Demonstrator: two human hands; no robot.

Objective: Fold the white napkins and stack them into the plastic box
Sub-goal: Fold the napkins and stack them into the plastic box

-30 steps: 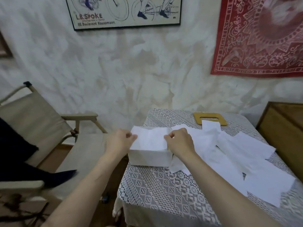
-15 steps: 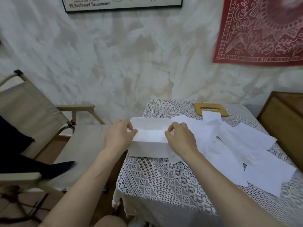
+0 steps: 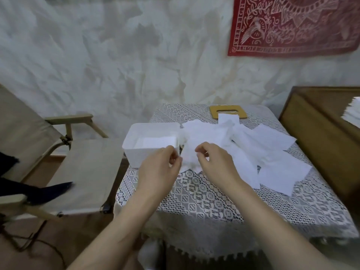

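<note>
A white plastic box [image 3: 134,152] stands at the table's left edge, and a folded white napkin [image 3: 157,142] lies flat inside it. Several loose white napkins [image 3: 253,145] are spread over the lace tablecloth to the box's right. The nearest napkin [image 3: 190,152] lies crumpled just right of the box. My left hand [image 3: 157,168] pinches its left edge in front of the box's near right corner. My right hand [image 3: 214,162] has curled fingers and thumb closing on the same napkin's near side.
A tan wooden lid frame [image 3: 214,111] lies at the table's far edge, partly under a napkin. A folding canvas chair [image 3: 81,172] stands close on the left. A wooden cabinet [image 3: 321,145] with a white paper stack [image 3: 352,112] is at the right.
Both hands let go of the folded napkin in the box and moved right and nearer, onto the closest loose napkin. The view tilted down.
</note>
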